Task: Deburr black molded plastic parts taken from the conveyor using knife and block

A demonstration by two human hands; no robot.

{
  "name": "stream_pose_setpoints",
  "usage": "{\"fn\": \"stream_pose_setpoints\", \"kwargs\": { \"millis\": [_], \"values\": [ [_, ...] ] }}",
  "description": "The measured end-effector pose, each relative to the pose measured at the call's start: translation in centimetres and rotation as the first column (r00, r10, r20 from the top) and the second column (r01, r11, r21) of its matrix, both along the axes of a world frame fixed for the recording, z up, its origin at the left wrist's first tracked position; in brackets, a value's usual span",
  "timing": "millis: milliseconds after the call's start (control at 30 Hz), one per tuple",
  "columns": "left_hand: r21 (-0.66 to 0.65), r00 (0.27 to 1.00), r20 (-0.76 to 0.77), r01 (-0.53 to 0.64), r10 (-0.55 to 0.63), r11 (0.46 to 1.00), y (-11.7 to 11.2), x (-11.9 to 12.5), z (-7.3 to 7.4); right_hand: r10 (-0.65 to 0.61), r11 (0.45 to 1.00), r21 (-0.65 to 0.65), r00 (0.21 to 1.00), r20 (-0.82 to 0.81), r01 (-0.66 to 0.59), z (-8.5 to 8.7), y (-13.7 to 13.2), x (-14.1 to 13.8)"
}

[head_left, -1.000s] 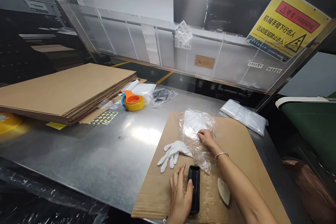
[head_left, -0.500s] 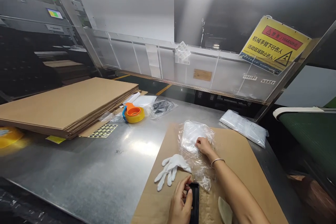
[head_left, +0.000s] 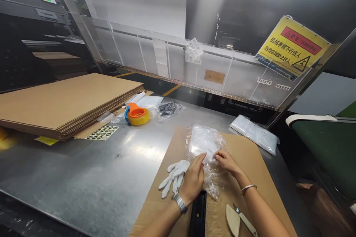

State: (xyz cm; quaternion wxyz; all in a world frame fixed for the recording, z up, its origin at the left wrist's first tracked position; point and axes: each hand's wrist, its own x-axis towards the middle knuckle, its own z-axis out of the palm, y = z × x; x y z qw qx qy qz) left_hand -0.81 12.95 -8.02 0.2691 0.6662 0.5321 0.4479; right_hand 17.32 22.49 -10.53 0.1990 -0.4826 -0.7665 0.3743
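A stack of clear plastic bags (head_left: pixel 201 137) lies in crinkled wrapping on a brown cardboard sheet (head_left: pixel 247 155). My right hand (head_left: pixel 226 161), with a bangle at the wrist, pinches the near right part of a plastic bag between thumb and fingertips. Opposite it, my left hand (head_left: pixel 193 179) has its fingers stretched toward the same bag; its thumb is mostly hidden, and no grip shows. Below the left hand lies a long black tray-like part (head_left: pixel 198 214). A white glove (head_left: pixel 174 177) rests left of that hand.
A knife (head_left: pixel 246 222) and a pale rounded piece (head_left: pixel 232 220) lie near my right forearm. Flat cardboard (head_left: pixel 72 100) is stacked at left, beside a tape dispenser (head_left: pixel 137 114) and a sticker sheet (head_left: pixel 102 132). Another bag pack (head_left: pixel 254 133) sits at right, near a green conveyor (head_left: pixel 322 148).
My left hand has left the black part and moved up to the plastic bag. The right hand has shifted slightly right and nearer. The knife has come into view.
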Motion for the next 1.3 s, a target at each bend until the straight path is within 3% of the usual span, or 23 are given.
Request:
{"fn": "stream_pose_setpoints", "kwargs": {
  "millis": [167,333,467,600,833,1033,1167,1300],
  "values": [
    [-0.013,0.965,-0.181,0.191,-0.19,0.981,6.0,0.7,0.1,0.009,0.999,-0.04,0.999,-0.038,-0.011,0.8,-1.9,0.8],
    [-0.055,0.93,-0.3,0.207,-0.214,0.977,6.9,1.1,0.0,-0.097,0.993,0.07,0.994,-0.042,0.1,1.4,-2.4,0.7],
    [-0.055,0.927,-0.317,0.194,-0.202,0.979,6.2,1.3,0.0,-0.138,0.984,0.113,0.99,-0.016,0.139,1.5,-2.5,0.4],
    [-0.029,0.955,-0.243,0.167,-0.169,0.985,5.7,1.2,0.1,-0.17,0.981,0.092,0.985,-0.015,0.171,1.6,-2.7,0.2],
    [-0.028,0.998,0.061,-0.03,0.031,0.999,2.3,1.2,0.5,-0.22,0.964,0.123,0.965,-0.141,0.238,3.3,-5.2,-0.9],
    [-0.125,0.946,0.325,0.059,-0.015,0.99,-1.3,1.1,0.6,-0.166,0.981,0.04,0.925,-0.341,0.191,4.8,-9.2,-3.4],
    [-0.141,0.914,0.389,-0.063,0.114,0.988,-2.9,0.7,0.1,-0.222,0.974,-0.053,0.865,-0.45,0.222,4.4,-10.6,-4.0],
    [-0.103,0.917,0.318,-0.219,0.241,0.97,-4.9,0.5,-0.6,-0.293,0.948,-0.03,0.828,-0.477,0.318,3.4,-11.8,-4.3]
  ]
}}
